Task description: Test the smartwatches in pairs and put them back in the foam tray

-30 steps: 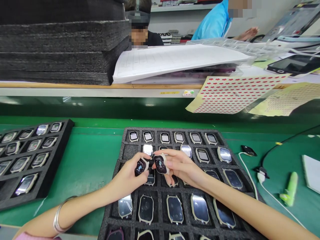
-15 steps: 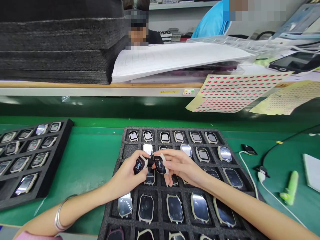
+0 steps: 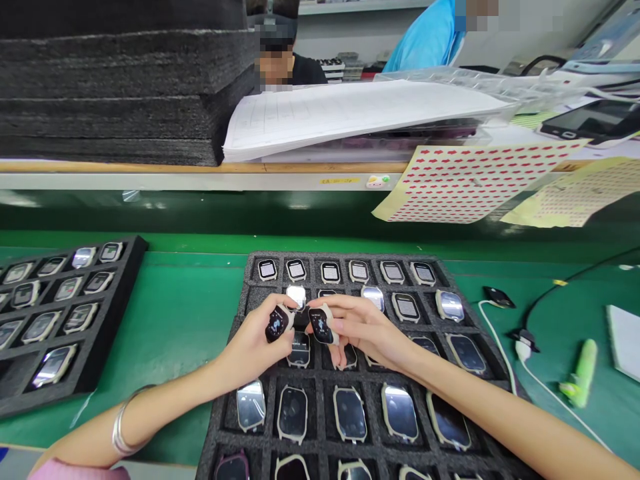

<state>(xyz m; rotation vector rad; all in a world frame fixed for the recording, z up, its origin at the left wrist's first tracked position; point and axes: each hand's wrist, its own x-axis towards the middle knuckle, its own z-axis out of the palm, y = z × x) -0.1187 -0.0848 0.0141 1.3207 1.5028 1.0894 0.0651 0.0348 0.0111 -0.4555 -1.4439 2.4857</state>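
Note:
My left hand (image 3: 265,333) pinches a smartwatch case (image 3: 279,323) with a lit dark screen between thumb and fingers. In my right hand (image 3: 357,327) is a second smartwatch case (image 3: 321,325), its screen showing a similar lit picture. Both are held close side by side, screens facing up toward me, above a dark foam tray (image 3: 320,375). Strapless watch cases fill many of the tray's compartments, such as a watch case (image 3: 293,413) below my hands. Some screens in the far rows show white pages; nearer ones look dark. My hands hide part of the middle rows.
Another foam tray (image 3: 113,313) with watch cases lies to the left. At the right are a white cable (image 3: 500,347), a green pen-like item (image 3: 583,373) and a white pad (image 3: 625,340). A shelf above bears stacked foam (image 3: 125,100) and papers (image 3: 360,117); two people are beyond.
The two watch cases stay in my hands, with only a slight shift and tilt. Beyond the shelf, the person in blue has moved a little.

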